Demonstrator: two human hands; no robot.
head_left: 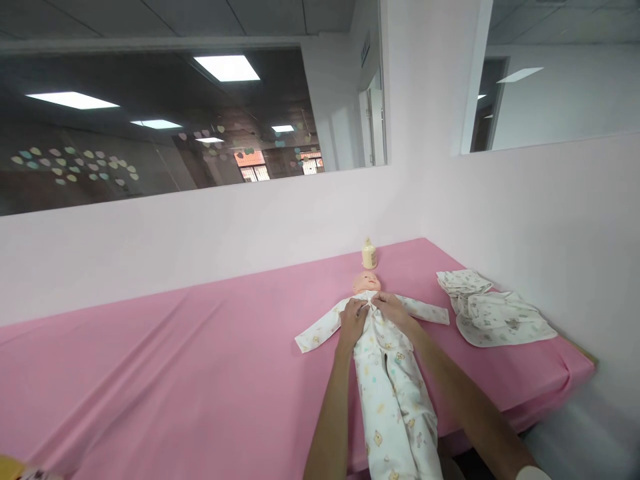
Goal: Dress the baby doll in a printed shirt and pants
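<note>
A baby doll (367,281) lies on its back on the pink-covered table, its head towards the wall. It wears a white, printed long-sleeved top (323,331) with both sleeves spread out, and matching pants (383,407) stretch towards me. At the collar, my left hand (354,316) has its fingers closed on the front of the top. My right hand (391,308) pinches the fabric just across from it, close to the fingertips of the left. Whatever fastening lies between the fingers is too small to make out.
A pale yellow bottle (369,255) stands behind the doll's head near the wall. Folded printed baby cloths (495,310) lie to the right. The pink table cover (200,373) is wrinkled at left. A yellow object (11,467) shows at the lower left corner.
</note>
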